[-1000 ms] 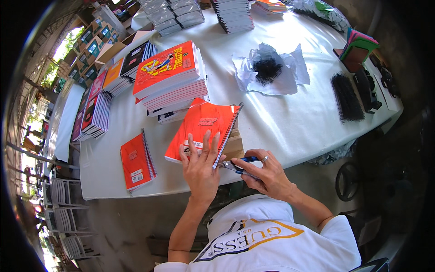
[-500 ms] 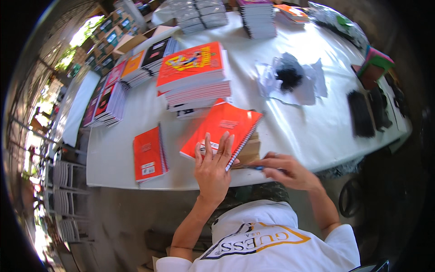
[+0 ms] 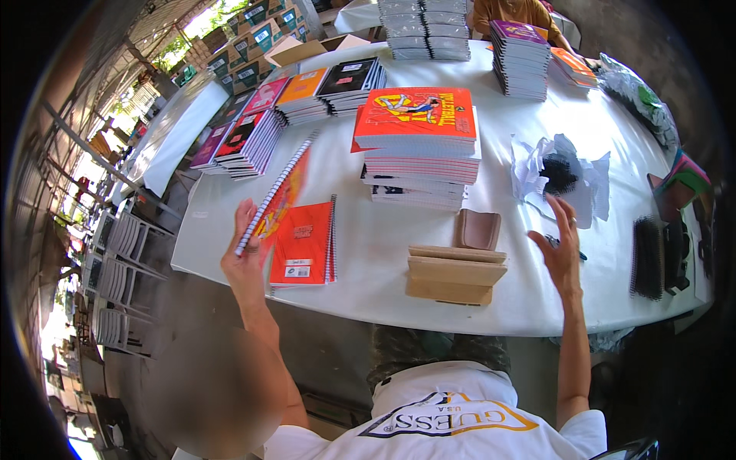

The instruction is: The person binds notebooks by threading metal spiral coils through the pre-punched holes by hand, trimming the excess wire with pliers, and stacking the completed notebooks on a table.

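Note:
On the left, my left hand (image 3: 245, 257) grips a red spiral notebook (image 3: 282, 201) by its lower end; it is tilted up, its wire spine facing left. Just beneath lies another red spiral notebook (image 3: 304, 241), back cover up. My right hand (image 3: 561, 249) is on the right with fingers spread, holding nothing. Beside its fingers a small dark tool (image 3: 576, 248) lies on the table, partly hidden. A folded cardboard stand (image 3: 452, 280) and a brown block (image 3: 479, 230) sit between my hands. Behind them rises a stack of red-covered notebooks (image 3: 418, 149).
Notebook piles (image 3: 303, 96) line the far left of the white table (image 3: 368, 268). Crumpled white paper (image 3: 590, 195) holds a heap of black bits (image 3: 560, 175). Black coils (image 3: 648, 257) lie at the right edge. A person (image 3: 510, 11) is at the far side.
My left hand has carried the notebook left, off the cardboard stand, and raised it over the other notebook. My right hand has moved right and let go of the small tool.

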Demonstrator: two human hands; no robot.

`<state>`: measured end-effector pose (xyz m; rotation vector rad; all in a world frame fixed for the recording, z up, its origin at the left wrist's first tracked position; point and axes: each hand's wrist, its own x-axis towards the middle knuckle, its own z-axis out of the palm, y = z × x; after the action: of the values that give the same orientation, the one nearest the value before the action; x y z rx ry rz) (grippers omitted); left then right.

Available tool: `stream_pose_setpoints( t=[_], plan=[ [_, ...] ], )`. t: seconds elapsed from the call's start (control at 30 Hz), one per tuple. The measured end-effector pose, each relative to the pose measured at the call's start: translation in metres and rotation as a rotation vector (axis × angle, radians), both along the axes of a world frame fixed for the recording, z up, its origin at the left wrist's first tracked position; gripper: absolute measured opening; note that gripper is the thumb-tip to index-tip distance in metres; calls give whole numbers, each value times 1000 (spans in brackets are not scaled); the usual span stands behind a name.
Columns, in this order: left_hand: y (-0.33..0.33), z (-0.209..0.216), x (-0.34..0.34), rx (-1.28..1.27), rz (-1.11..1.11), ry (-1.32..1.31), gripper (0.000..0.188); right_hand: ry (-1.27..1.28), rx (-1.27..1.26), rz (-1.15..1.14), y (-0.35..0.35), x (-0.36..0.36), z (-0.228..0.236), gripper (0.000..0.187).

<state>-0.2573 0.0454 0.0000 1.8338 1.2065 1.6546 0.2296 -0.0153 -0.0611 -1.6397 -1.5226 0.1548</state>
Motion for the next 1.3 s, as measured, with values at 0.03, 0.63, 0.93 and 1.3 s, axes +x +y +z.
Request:
stream_pose_setpoints(
  t=[0.03,0.63,0.93,1.3],
  plan=[
    [1,1,-11,21,-97,-89,64,135,86,180,14,-29,11,79],
    [100,-65,-120,-749,-102,-218,58,-472,379,846,108,-309,2,41],
    [66,-134,-105,-761,30,70,61,-196,267,-99,166,-105,90,35],
    [68,-83,-53,-278,320,625,63,100,-222,-19,231,-35,94,40]
  ],
)
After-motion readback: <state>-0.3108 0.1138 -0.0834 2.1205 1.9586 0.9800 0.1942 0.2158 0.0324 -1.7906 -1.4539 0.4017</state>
